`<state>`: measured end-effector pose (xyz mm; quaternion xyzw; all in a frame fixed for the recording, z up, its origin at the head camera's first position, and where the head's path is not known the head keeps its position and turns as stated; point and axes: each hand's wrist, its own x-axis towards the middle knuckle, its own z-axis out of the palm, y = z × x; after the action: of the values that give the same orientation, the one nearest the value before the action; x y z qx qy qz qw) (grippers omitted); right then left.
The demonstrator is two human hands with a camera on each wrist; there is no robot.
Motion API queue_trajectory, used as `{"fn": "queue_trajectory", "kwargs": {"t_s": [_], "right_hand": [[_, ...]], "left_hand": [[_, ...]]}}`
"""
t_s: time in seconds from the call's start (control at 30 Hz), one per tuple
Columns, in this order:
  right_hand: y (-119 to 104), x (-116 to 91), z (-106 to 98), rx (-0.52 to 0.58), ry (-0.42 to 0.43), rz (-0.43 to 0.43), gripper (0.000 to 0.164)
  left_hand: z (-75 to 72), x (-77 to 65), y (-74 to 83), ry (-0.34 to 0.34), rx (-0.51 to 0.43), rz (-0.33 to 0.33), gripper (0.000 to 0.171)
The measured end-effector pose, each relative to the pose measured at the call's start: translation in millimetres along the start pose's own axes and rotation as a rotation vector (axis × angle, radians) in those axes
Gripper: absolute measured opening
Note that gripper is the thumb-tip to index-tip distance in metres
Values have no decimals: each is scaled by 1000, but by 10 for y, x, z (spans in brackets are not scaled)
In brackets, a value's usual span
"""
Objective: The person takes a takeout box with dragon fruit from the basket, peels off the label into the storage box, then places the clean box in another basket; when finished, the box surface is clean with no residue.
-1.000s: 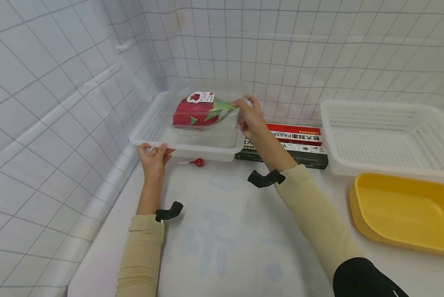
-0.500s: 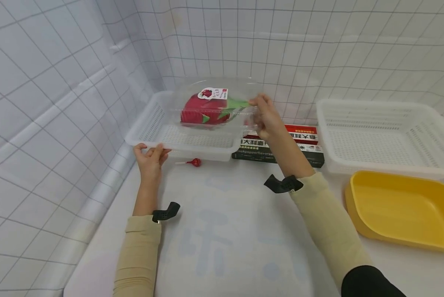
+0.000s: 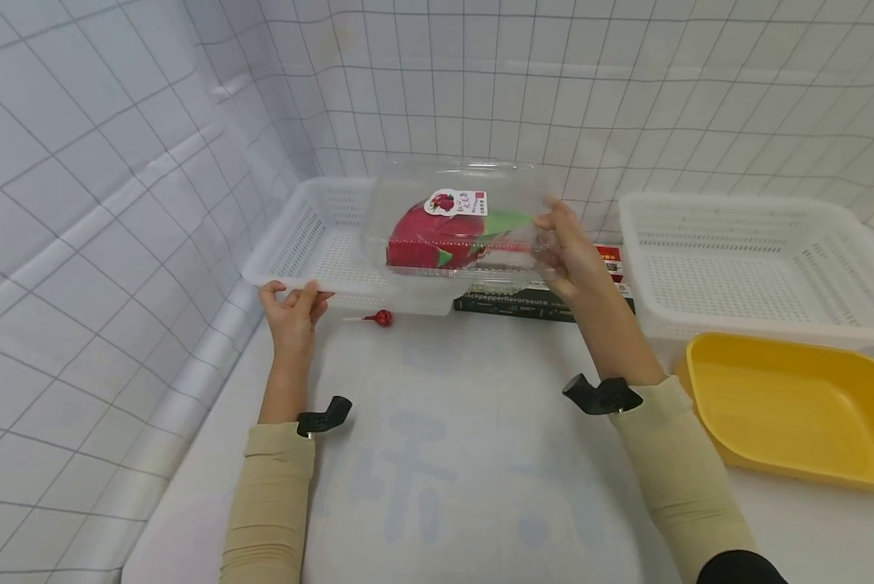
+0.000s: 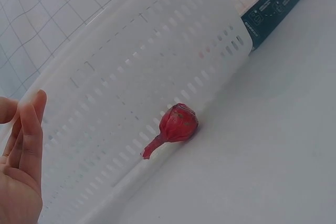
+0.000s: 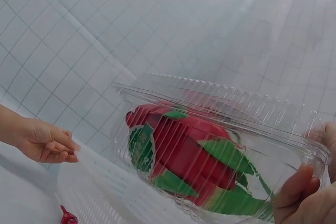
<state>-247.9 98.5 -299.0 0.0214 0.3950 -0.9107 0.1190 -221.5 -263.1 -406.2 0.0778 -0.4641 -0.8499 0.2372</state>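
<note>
In the head view my right hand [image 3: 571,247] grips the right end of a clear plastic clamshell box [image 3: 407,182]. Inside the box lies a red and green dragon fruit [image 3: 437,235] under a white label. The box hangs tilted above the right part of a white perforated basket [image 3: 290,251]. My left hand [image 3: 294,316] pinches the front left rim of that basket between thumb and fingers. A red wrapped lollipop [image 4: 178,123] lies on the table along the basket's front wall, a little right of the left hand.
A black box [image 3: 510,303] and a red box [image 3: 610,258] lie between the basket and a second white basket [image 3: 758,320] on the right. A yellow tray [image 3: 794,405] stands in front of the second basket. Grid-patterned cloth [image 3: 480,81] hangs behind and on the left.
My right hand has carried the clamshell box to the right, partly out from over the left basket and across the boxes. My left hand keeps its hold on the rim.
</note>
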Motion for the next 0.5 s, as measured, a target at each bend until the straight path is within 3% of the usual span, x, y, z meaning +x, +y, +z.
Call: {"fn": "queue_trajectory", "kwargs": {"t_s": [0.2, 0.5], "right_hand": [[-34, -183, -144, 87, -42, 32, 59], [13, -384, -363, 206, -98, 55, 19]], "left_hand": [[-9, 13, 15, 7, 9, -9, 42], [-14, 22, 17, -2, 9, -11, 43]]}}
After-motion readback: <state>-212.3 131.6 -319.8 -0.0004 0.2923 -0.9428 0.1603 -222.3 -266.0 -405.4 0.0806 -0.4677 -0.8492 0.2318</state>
